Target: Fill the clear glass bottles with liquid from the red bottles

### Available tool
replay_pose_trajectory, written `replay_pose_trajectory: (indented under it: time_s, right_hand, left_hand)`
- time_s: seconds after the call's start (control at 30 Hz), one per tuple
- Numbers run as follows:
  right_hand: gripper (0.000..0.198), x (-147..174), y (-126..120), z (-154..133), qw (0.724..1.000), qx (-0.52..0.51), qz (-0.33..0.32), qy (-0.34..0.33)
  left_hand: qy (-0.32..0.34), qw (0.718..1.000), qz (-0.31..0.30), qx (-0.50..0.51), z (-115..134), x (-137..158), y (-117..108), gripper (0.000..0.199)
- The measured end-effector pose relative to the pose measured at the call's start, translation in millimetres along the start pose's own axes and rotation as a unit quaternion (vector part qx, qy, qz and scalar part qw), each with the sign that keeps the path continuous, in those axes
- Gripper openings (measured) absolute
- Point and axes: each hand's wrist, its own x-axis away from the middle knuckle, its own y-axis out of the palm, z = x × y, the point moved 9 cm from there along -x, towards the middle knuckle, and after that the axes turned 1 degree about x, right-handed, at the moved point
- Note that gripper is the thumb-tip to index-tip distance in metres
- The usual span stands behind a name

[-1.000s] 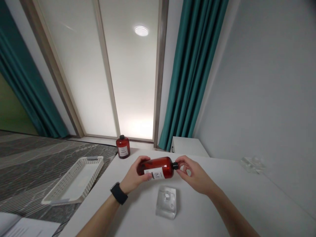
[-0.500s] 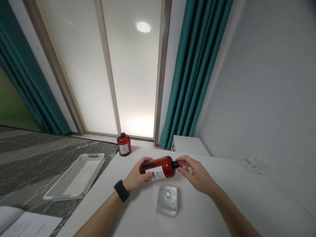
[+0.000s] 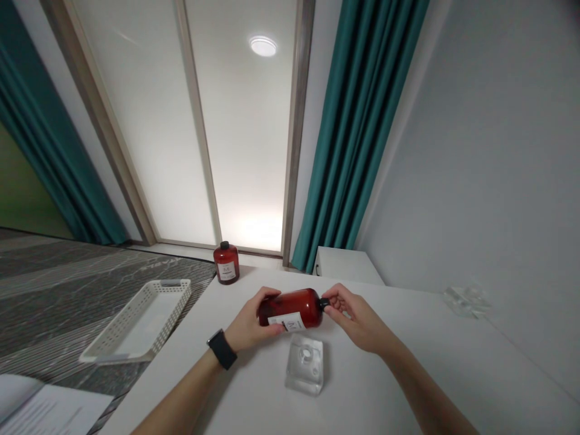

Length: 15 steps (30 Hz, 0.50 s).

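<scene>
Your left grip [image 3: 247, 325] clasps the red bottle [image 3: 299, 304], your right grip [image 3: 357, 320] pinches its cap [image 3: 324, 303]; the worktop edge [image 3: 281, 275] lies beyond.

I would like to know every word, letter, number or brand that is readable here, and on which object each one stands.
"M", seemingly: large letter on the white label of the red bottle in the left hand; its smaller print is unreadable.
Label of the standing bottle: marks visible, too blurred to read.
Open booklet, lower left: lines of print, too small to read.
No other text is legible.
</scene>
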Motion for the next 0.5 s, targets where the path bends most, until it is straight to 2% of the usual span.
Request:
replay_pose_trajectory:
  time_s: [0.13, 0.2, 0.37, 0.5]
  right_hand:
    - [0.012, 0.1, -5.0, 4.5, 0.999, -0.019, 0.026, 0.0]
    - [0.012, -0.6, -5.9, 3.3, 0.999, -0.022, 0.042, 0.001]
    - [0.022, -13.0, -1.0, 5.7, 0.993, -0.076, 0.087, -0.003]
    - [0.036, -26.7, 10.0, 35.3, 0.977, -0.156, 0.142, 0.042]
  left_hand:
    - [0.057, 0.991, 0.042, -0.114, 18.2, 2.8, -1.3, 0.059]
    - [0.053, 0.989, 0.043, -0.134, 18.8, 2.7, 1.4, 0.057]
    - [0.001, 0.996, 0.006, -0.091, -5.7, -1.8, 9.6, 0.061]
    - [-0.007, 0.994, 0.106, -0.023, -23.8, -5.0, -9.9, 0.05]
